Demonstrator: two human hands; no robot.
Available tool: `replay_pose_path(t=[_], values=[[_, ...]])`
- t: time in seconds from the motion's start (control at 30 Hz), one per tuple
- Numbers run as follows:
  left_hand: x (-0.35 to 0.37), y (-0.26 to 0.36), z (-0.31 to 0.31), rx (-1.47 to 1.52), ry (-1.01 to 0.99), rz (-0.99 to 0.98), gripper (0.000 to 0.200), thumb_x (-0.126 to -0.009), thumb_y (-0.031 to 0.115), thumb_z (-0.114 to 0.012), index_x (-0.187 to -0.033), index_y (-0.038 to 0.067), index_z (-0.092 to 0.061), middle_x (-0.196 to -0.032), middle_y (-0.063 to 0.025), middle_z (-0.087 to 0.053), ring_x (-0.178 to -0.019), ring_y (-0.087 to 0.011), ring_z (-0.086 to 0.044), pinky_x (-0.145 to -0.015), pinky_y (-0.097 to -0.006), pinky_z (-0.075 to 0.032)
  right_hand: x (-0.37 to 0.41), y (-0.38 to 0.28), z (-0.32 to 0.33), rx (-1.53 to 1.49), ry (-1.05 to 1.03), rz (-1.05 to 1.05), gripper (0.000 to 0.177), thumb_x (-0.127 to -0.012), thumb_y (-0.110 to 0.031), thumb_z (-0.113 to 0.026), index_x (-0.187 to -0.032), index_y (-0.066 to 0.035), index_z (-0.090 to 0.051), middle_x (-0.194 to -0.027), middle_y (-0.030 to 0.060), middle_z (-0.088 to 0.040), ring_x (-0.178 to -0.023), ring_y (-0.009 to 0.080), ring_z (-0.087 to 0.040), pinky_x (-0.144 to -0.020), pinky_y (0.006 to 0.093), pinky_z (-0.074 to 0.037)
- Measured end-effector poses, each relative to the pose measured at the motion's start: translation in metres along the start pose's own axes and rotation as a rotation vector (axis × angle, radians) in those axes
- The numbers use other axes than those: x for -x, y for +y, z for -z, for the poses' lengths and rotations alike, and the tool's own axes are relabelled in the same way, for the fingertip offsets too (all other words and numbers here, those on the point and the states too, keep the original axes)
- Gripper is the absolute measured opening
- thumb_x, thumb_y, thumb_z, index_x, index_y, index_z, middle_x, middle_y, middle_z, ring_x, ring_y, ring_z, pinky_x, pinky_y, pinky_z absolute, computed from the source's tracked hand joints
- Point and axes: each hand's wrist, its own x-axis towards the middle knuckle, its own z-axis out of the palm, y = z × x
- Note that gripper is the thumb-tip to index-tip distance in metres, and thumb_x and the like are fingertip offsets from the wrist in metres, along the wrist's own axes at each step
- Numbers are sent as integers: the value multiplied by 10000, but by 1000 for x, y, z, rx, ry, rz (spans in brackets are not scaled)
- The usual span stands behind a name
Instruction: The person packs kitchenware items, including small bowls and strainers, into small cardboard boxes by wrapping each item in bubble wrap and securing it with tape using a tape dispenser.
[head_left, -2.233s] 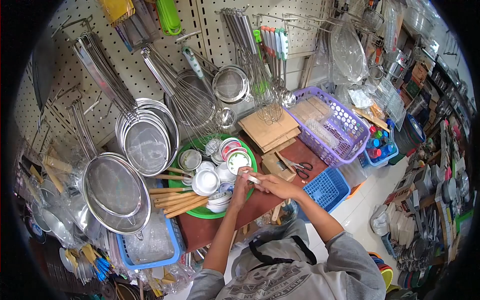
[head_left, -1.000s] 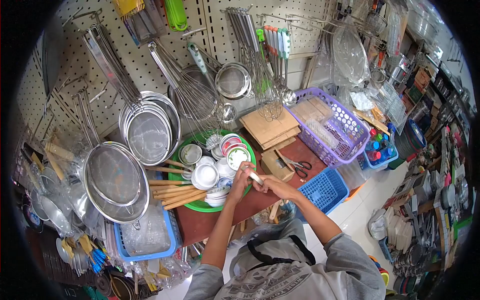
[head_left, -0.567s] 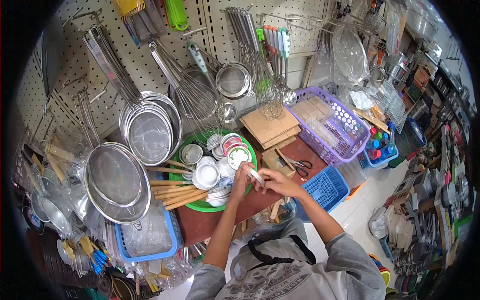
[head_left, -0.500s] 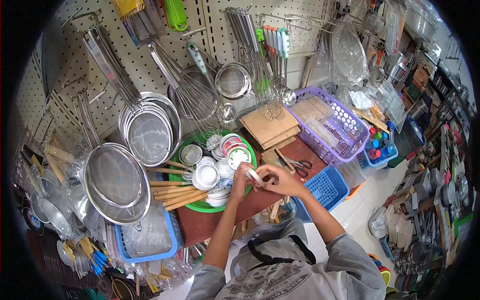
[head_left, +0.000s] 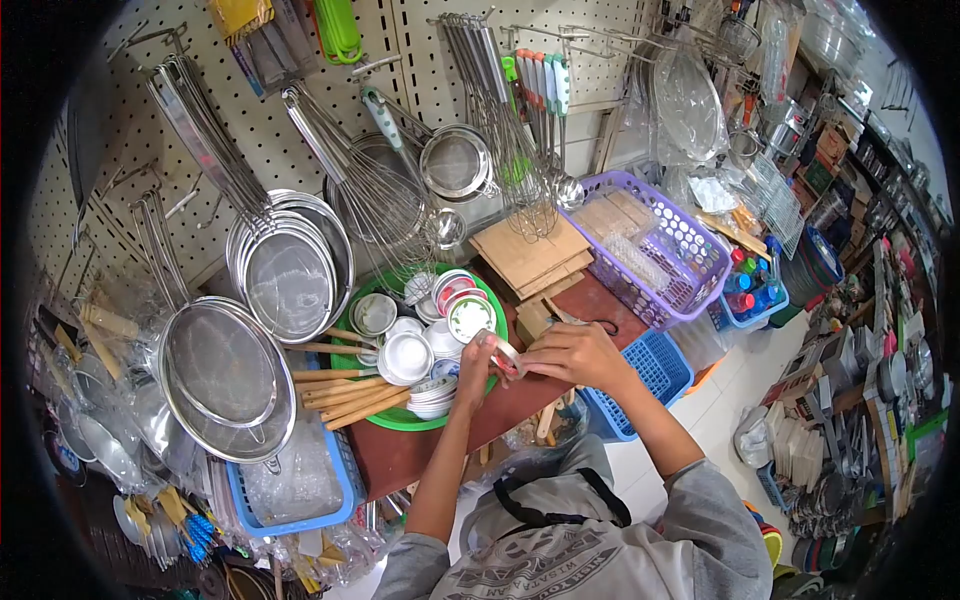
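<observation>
My left hand (head_left: 476,366) is closed on a narrow ring that looks like a roll of tape (head_left: 509,358), held on edge over the front of the brown table (head_left: 390,462). My right hand (head_left: 582,356) is at the roll's right side with its fingers bent together; whether a strip of tape is between them is too small to make out. Just left of my hands is a green basin (head_left: 372,420) with small white bowls (head_left: 406,358), some with coloured patterns, and several wooden-handled utensils (head_left: 365,398). Scissors (head_left: 608,327) lie behind my right hand, mostly hidden.
Cardboard sheets (head_left: 528,250) and a purple basket (head_left: 655,310) stand at the back. Blue baskets (head_left: 655,368) are to the right, another blue basket (head_left: 350,485) at front left. Strainers (head_left: 228,375) and whisks (head_left: 350,180) hang from the pegboard (head_left: 420,50).
My right hand has shifted slightly right and its fingers have drawn together. The roll has turned in my left hand, showing more of its inside. The view has shifted a little.
</observation>
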Motion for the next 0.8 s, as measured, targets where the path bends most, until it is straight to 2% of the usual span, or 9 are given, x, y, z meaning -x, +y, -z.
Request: replay_pose_path(t=[0.17, 0.3, 0.4, 0.5, 0.6, 0.7, 0.73, 0.8], values=[[3, 4, 1, 13, -11, 0, 499, -999, 558, -442, -960, 61, -480, -725, -115, -625, -568, -206, -655, -379, -286, -489, -7, 0, 6, 26, -69, 71, 143, -795, -198, -749, -931, -163, -775, -906, -43, -716, -791, 147, -659, -592, 296, -542], [2, 2, 0, 37, 1, -6, 518, -992, 575, -442, -972, 60, -488, -717, -107, -618, -561, -200, -648, -379, -287, -489, -7, 3, 0, 37, -70, 91, 116, -791, -228, -740, -886, -162, -748, -879, -44, -695, -794, 148, -654, -592, 303, -539], [4, 2, 2, 87, -19, 6, 467, -1012, 491, -456, -1065, 30, -505, -716, -98, -618, -559, -184, -634, -398, -266, -480, -11, 4, 3, 49, -81, 95, 107, -784, -203, -761, -871, -145, -738, -866, -43, -702, -784, 142, -659, -560, 296, -535], [3, 6, 2, 111, -56, 31, 468, -1017, 498, -432, -1177, 60, -470, -727, -95, -614, -548, -173, -615, -399, -259, -466, -13, 7, 5, 34, -81, 48, 98, -772, -177, -770, -841, -132, -717, -846, -30, -697, -753, 155, -657, -564, 307, -536], [7, 16, -4, 113, -60, 38, 422, -1024, 409, -473, -1303, 100, -408, -749, -84, -615, -554, -148, -596, -427, -240, -452, -11, 14, 7, -42, -38, -37, 108, -756, -134, -772, -842, -117, -709, -830, -11, -694, -722, 175, -654, -567, 317, -529], [13, 17, -13, -47, -97, -21, 448, -1003, 280, -553, -1375, 118, -364, -812, -65, -621, -598, -119, -583, -458, -222, -433, -6, 23, 13, -134, 4, -132, 131, -747, -100, -769, -863, -91, -707, -823, 15, -693, -709, 190, -655, -569, 311, -517], [14, 12, -12, -117, -87, -21, 647, -904, 243, -713, -1422, 104, -351, -980, -73, -648, -718, -118, -630, -546, -228, -489, -2, 28, 13, -157, 3, -177, 137, -749, -95, -768, -870, -81, -705, -824, 23, -694, -713, 187, -658, -575, 307, -514], [16, 14, -20, -351, -88, -185, 774, -823, 301, -794, -1432, 96, -362, -1086, -85, -644, -796, -126, -653, -608, -251, -522, 5, 33, 15, -237, 6, -292, 145, -758, -91, -766, -886, -65, -703, -837, 36, -698, -723, 175, -663, -590, 297, -513]])
